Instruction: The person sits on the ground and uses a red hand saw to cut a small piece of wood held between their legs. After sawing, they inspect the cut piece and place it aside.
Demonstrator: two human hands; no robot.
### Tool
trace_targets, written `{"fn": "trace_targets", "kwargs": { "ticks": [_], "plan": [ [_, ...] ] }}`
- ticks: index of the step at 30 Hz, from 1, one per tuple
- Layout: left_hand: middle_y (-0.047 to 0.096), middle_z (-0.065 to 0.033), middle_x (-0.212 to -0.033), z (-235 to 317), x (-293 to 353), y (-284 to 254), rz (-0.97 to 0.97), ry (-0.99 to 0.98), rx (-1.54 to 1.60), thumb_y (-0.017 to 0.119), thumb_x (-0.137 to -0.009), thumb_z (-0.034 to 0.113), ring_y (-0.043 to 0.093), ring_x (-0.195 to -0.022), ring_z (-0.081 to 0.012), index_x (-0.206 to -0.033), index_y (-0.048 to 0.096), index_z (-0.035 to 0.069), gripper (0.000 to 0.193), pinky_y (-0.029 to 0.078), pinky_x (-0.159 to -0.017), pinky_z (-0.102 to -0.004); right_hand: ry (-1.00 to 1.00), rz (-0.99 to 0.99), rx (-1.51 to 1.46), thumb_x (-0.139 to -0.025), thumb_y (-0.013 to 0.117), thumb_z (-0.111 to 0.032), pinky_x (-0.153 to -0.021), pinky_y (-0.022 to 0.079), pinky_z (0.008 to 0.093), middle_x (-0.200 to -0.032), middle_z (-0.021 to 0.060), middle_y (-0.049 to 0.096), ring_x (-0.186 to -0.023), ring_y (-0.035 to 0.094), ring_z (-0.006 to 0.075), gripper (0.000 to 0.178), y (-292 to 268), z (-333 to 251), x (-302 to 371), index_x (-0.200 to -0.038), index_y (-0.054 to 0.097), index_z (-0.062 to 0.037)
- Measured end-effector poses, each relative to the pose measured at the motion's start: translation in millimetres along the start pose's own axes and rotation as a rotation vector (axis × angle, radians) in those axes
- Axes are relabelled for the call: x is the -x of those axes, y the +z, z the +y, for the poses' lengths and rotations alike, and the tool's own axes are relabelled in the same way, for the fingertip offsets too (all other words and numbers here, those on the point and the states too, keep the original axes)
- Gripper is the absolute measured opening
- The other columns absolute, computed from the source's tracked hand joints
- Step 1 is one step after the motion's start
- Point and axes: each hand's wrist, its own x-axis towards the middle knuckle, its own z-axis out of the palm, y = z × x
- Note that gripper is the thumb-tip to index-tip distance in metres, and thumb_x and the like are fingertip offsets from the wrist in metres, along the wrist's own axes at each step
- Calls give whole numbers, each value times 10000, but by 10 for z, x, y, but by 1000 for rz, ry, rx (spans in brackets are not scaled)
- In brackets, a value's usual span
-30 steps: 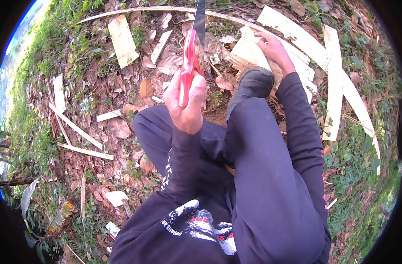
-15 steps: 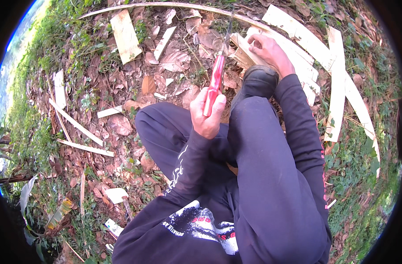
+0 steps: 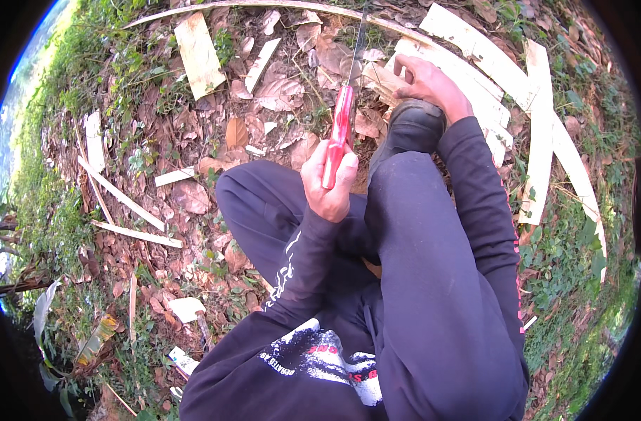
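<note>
My left hand (image 3: 327, 181) is closed round the glossy red handle of a handsaw (image 3: 341, 123). Its narrow blade points away from me, seen nearly edge-on, so the teeth cannot be made out. Just past the dark shoe (image 3: 413, 128) on my raised right foot, my right hand (image 3: 433, 85) hovers or rests with thumb and index finger apart. Beneath its fingertips lies a short pale wooden piece (image 3: 381, 81). More pale boards (image 3: 468, 83) lie under and beyond this hand; whether it touches them cannot be told.
A long thin strip (image 3: 264, 5) curves across the far side. Planks cross at the right (image 3: 538, 133). A short board (image 3: 200, 56) and several offcuts (image 3: 127, 201) lie left among dry leaves and grass. My bent legs (image 3: 433, 281) fill the near middle.
My right hand's fingers have parted, and the slat by them has tipped down, away from the hand. The saw has shifted slightly left, its blade tilting a little.
</note>
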Motion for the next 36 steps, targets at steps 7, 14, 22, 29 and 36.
{"fn": "trace_targets", "kwargs": {
  "ticks": [7,14,22,29,36],
  "plan": [
    [512,17,-733,-63,20,-54,-17,35,0,605,-889,137,451,-652,-52,-916,576,-6,149,376,-608,-209,134,-2,77,-617,856,-268,-687,470,399,-801,124,602,-775,602,286,506,-26,-32,-20,-955,549,-48],
    [526,-2,-746,-150,56,-62,-51,42,-17,604,-877,211,466,-655,-67,-939,572,-12,234,389,-619,-224,239,-24,-66,-640,816,-520,-765,489,398,-869,130,635,-850,618,291,581,-71,72,-103,-900,580,-57],
    [524,-2,-724,-117,62,-31,-51,46,-27,601,-878,240,470,-641,-66,-927,571,-8,255,387,-605,-222,128,291,-7,-691,758,-605,-918,453,407,-1127,166,587,-1095,558,306,658,171,352,-122,-1080,611,-95],
    [518,6,-701,-152,74,-78,-21,66,6,606,-886,261,468,-623,-59,-917,572,-7,272,377,-589,-214,174,192,-169,-770,718,-530,-925,456,419,-1161,159,614,-1107,578,321,534,47,281,-90,-1123,594,-148],
    [512,12,-668,-119,84,-79,-14,45,34,592,-885,236,448,-569,-44,-906,571,-5,243,355,-539,-201,16,206,-132,-814,691,-474,-921,459,402,-1112,161,612,-1089,581,302,471,28,340,-153,-1125,606,-130]
  ]
}}
